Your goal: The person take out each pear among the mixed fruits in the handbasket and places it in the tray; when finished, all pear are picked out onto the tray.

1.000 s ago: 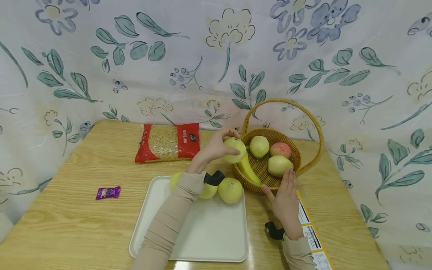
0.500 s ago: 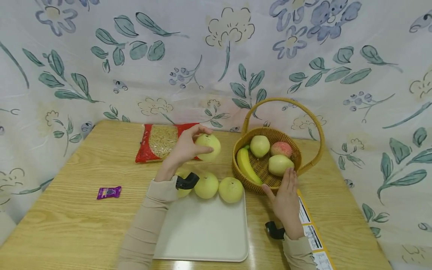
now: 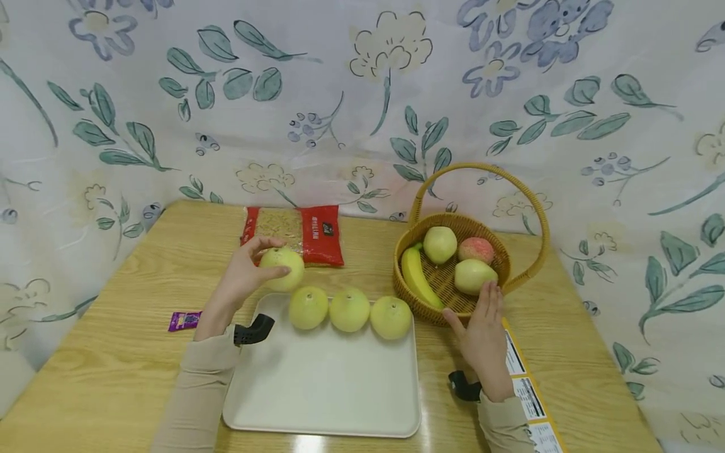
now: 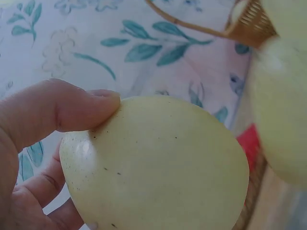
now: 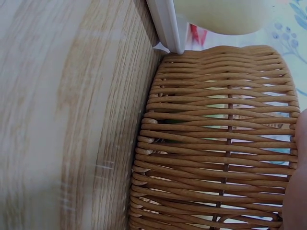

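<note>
My left hand [image 3: 240, 277] grips a round yellow-green fruit [image 3: 281, 267] at the tray's back left corner, thumb and fingers around it. That fruit [image 4: 158, 163] fills much of the left wrist view; its underside is hidden from the head view. Three similar fruits, the nearest to it one fruit [image 3: 308, 308], stand in a row along the back of the white tray [image 3: 323, 390]. My right hand [image 3: 484, 349] rests with straight fingers at the front rim of the wicker basket [image 3: 403, 286], fingertips beside a pale pear [image 3: 474, 275]. In the right wrist view, a finger [image 5: 296, 187] touches the wicker.
The basket also holds a banana [image 3: 418, 277], a pale round fruit [image 3: 440, 244] and a reddish fruit [image 3: 476, 250], under a tall arched handle [image 3: 481, 167]. A red bag of pasta [image 3: 323, 236] lies behind the tray. A purple packet [image 3: 184, 321] lies left; a printed strip [image 3: 527, 396] lies right.
My left hand has carried the yellow-green fruit leftward and down, from beside the basket to the tray's back left corner. The right hand has stayed at the basket rim.
</note>
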### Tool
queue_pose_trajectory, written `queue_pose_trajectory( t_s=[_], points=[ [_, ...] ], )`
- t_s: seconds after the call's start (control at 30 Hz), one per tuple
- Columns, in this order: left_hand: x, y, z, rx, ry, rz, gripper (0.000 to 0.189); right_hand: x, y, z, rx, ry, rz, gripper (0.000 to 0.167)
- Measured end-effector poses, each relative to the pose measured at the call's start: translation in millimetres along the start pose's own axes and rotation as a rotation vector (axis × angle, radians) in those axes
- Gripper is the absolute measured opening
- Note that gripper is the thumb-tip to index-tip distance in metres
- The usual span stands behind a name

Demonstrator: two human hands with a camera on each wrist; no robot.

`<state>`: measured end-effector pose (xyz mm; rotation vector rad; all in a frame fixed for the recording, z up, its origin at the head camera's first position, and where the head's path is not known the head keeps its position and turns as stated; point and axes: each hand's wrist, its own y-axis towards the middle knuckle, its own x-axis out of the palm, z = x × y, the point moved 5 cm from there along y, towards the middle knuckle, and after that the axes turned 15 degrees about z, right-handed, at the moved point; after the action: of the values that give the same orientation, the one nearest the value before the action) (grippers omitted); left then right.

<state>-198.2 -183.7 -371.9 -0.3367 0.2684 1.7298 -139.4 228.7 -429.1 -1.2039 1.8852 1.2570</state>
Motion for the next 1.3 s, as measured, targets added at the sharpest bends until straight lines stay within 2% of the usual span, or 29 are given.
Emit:
queue_pose_trajectory(
  t_s=[0.17,0.43,0.67,0.93,1.13,1.3],
  points=[
    [-9.1,-9.4,-21.4,-0.032,0.029,0.015,0.050,-2,0.6,1,0.010,0.008,0.007,0.098],
    [-13.2,-12.0,-36.6,-0.029,0.033,0.006,0.044,-2,-0.5,1,0.020,0.015,0.013,0.098],
    [-9.9,-15.5,-43.7,-0.055,0.053,-0.025,0.046,-1,-1.3,1,0.018,0.023,0.023,0.097],
    [-7.7,-18.3,-43.3,-0.020,0.023,-0.041,0.046,-1,-0.8,0,0.017,0.018,0.016,0.097],
    [-8.2,-20.4,-44.9,-0.024,0.022,-0.039,0.045,-1,-1.1,0,0.007,0.024,0.031,0.096],
    [-7.8,-23.9,-48.7,-0.028,0.033,-0.079,0.043,0,-1.5,-1,0.019,0.021,0.019,0.096]
  ],
)
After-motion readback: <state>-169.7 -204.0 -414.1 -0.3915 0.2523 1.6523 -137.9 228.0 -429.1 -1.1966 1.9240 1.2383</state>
